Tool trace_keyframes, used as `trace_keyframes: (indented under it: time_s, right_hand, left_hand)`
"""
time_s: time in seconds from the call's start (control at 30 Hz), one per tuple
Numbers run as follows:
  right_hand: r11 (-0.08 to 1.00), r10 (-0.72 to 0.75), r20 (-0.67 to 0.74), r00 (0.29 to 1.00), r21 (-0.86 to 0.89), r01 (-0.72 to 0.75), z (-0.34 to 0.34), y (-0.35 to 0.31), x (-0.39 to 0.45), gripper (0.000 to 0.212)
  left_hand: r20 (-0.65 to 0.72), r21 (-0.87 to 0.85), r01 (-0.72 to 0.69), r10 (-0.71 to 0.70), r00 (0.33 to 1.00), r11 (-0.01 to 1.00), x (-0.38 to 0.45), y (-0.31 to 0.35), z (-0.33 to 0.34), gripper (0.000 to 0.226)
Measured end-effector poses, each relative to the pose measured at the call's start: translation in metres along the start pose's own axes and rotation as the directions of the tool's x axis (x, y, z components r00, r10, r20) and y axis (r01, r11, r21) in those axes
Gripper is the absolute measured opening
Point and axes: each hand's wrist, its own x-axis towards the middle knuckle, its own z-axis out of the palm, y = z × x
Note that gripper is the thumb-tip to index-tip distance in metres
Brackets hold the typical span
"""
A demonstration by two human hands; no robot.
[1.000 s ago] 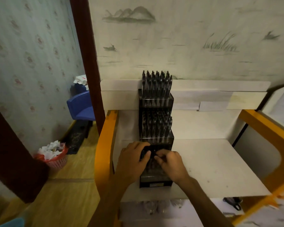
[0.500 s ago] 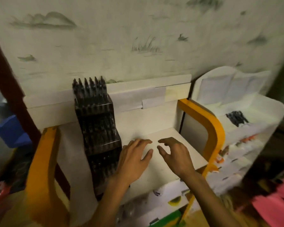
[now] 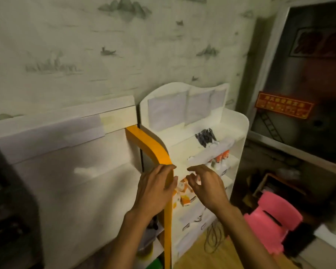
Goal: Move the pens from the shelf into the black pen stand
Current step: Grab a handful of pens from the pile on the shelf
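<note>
A loose bunch of dark pens point(image 3: 205, 137) lies on the top board of a white shelf unit point(image 3: 239, 121) at the right. The black pen stand point(image 3: 2, 191) is a dark blurred mass at the far left edge, on the desk with the orange side rail point(image 3: 151, 148). My left hand point(image 3: 155, 189) hovers in front of that rail with relaxed fingers and holds nothing. My right hand point(image 3: 206, 185) floats beside it, fingers loosely bent, empty, below and left of the pens.
Orange-and-white small boxes point(image 3: 182, 193) and bottles point(image 3: 220, 160) fill the white shelf's lower boards. A pink plastic stool point(image 3: 273, 220) stands on the wooden floor at the right, beside a dark doorway. Loose cables point(image 3: 211, 235) lie near the shelf's foot.
My view has swung right, from the pen stand to the white shelf. Both hands left the stand and moved right, empty, toward the shelf.
</note>
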Motion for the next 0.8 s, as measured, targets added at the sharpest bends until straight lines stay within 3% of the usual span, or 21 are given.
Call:
trace_keyframes:
  time_s: [0.37, 0.8]
  right_hand:
    - [0.994, 0.105, -0.002, 0.994, 0.015, -0.105, -0.056, 0.138, 0.031, 0.032]
    - [0.996, 0.08, 0.091, 0.993, -0.033, -0.078, -0.023, 0.27, 0.17, 0.032]
  left_hand:
    - [0.03, 0.054, -0.028, 0.027, 0.999, 0.998, 0.095, 0.084, 0.102, 0.034]
    - [0.064, 0.102, 0.088, -0.095, 0.993, 0.991, 0.244, 0.069, 0.21, 0.04]
